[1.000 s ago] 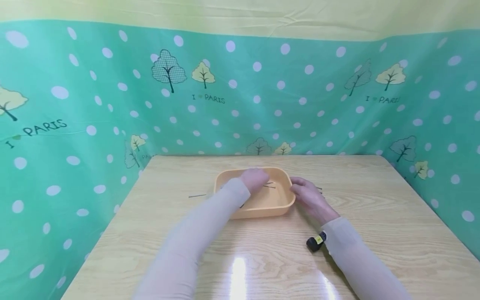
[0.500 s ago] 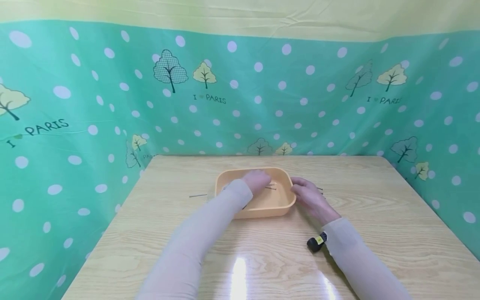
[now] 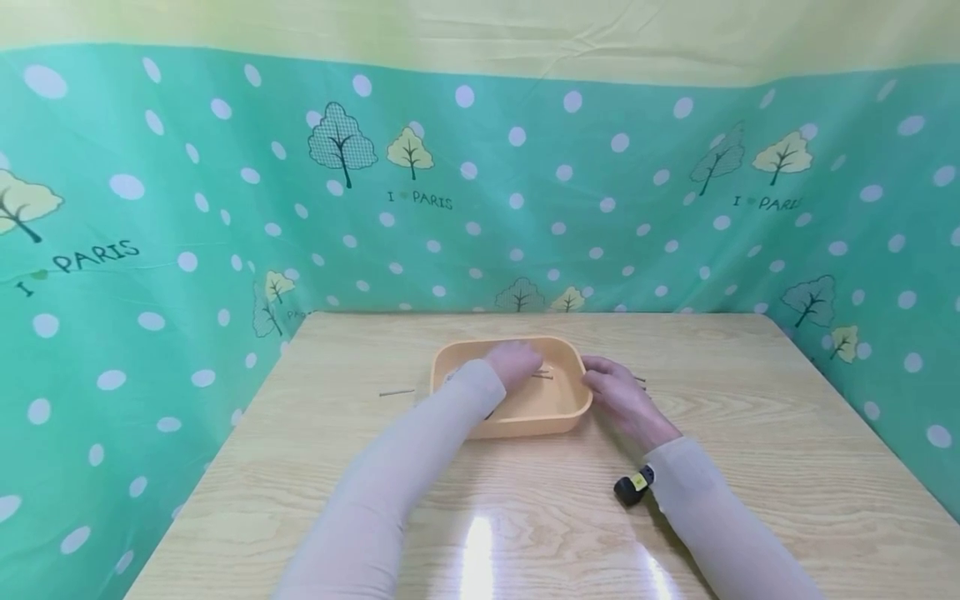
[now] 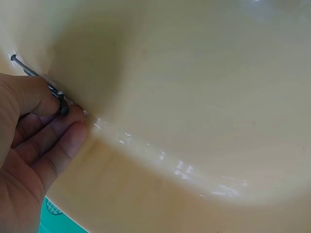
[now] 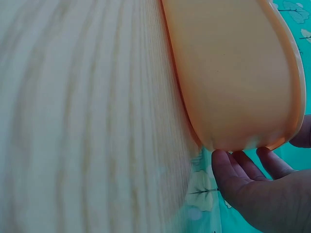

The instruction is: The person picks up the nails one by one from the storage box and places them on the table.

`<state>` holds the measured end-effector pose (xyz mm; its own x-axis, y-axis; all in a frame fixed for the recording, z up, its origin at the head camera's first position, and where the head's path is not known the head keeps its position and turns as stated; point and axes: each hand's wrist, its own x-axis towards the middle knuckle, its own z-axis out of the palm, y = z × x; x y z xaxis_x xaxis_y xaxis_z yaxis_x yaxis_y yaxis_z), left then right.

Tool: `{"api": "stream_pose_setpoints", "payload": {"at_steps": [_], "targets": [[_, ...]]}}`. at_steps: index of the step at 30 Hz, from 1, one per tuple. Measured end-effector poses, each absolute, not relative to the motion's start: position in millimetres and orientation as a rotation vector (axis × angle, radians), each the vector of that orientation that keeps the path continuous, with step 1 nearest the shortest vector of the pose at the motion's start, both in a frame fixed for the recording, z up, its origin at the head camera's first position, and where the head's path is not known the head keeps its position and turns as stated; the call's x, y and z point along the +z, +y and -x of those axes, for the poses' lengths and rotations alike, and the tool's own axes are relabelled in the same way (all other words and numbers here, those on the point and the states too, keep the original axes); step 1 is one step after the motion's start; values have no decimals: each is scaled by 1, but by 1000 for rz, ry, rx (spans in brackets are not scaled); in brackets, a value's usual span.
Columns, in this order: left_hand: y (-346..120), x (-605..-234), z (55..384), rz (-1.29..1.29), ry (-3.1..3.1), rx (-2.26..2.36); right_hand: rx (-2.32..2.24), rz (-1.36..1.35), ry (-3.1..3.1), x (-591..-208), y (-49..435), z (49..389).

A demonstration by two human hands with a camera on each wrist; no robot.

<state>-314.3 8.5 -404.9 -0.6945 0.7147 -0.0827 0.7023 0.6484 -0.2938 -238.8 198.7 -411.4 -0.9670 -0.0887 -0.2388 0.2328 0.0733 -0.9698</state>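
Note:
An orange plastic tray (image 3: 525, 427) stands on the table. My left hand (image 3: 513, 364) reaches inside it, near the far wall. In the left wrist view, its thumb and fingertips pinch dark metal nails (image 4: 62, 108) at the tray's lower corner; how many is hidden by the fingers. Beside that hand, more nails (image 3: 543, 377) lie on the tray floor. My right hand (image 3: 622, 396) holds the tray's right end. In the right wrist view, fingertips (image 5: 221, 158) press the outer wall, and the thumb sits by the rim.
One loose nail (image 3: 396, 392) lies on the wooden table (image 3: 300, 467) left of the tray. Partly hidden nails (image 3: 639, 380) lie just beyond the right hand. A black device with a yellow label (image 3: 634, 485) sits at the right wrist. Behind hangs a green dotted curtain (image 3: 517, 225).
The left hand has shifted very slightly to the right within the tray. The right hand and the tray stay almost where they were.

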Motion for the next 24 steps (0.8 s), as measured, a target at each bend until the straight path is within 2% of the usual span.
{"api": "stream_pose_setpoints", "payload": {"at_steps": [24], "targets": [[0, -383, 310, 1241, -2886, 296, -1991, -154, 2100, -410, 198, 238]]}}
